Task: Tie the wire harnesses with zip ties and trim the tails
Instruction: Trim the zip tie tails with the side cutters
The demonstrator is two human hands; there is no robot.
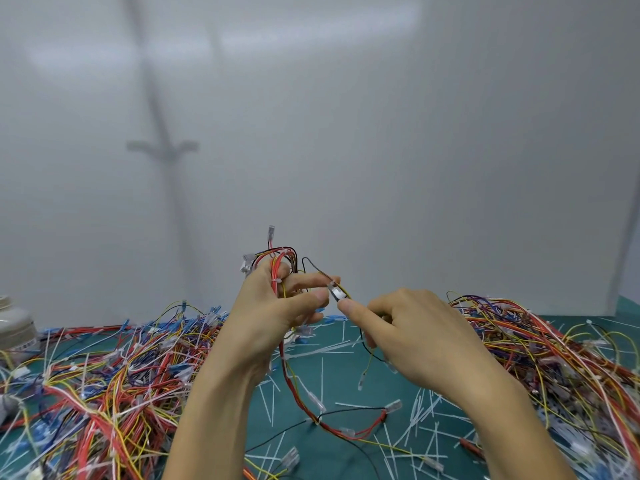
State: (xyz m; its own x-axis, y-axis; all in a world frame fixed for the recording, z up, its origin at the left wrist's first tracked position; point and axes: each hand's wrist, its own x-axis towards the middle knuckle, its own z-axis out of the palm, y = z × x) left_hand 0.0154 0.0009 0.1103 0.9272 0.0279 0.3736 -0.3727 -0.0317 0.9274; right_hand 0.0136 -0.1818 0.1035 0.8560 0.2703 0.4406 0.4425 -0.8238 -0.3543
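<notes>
Heaps of harnesses (104, 393) flank a green bench (349, 384) strewn with cut tails (298, 355), so much tying looks done. Raised above its middle, a red, yellow and black harness (287, 256) sits gripped in the left hand (273, 313). The right hand (415, 337) curls at its clear connector (336, 292), hold unclear.

— What sort of place is this?
— A wiring-assembly workshop, by the look of it. The counter (349, 382) has a green top, and tangled heaps of wire harnesses (104, 386) in red, yellow, blue and black lie on both sides of it.
— Anything else that shows it?
— Cut white zip-tie tails (322, 379) lie strewn all over the green, a white plastic jar (15, 327) stands at the far left, and a plain white wall (381, 133) closes off the back.
</notes>
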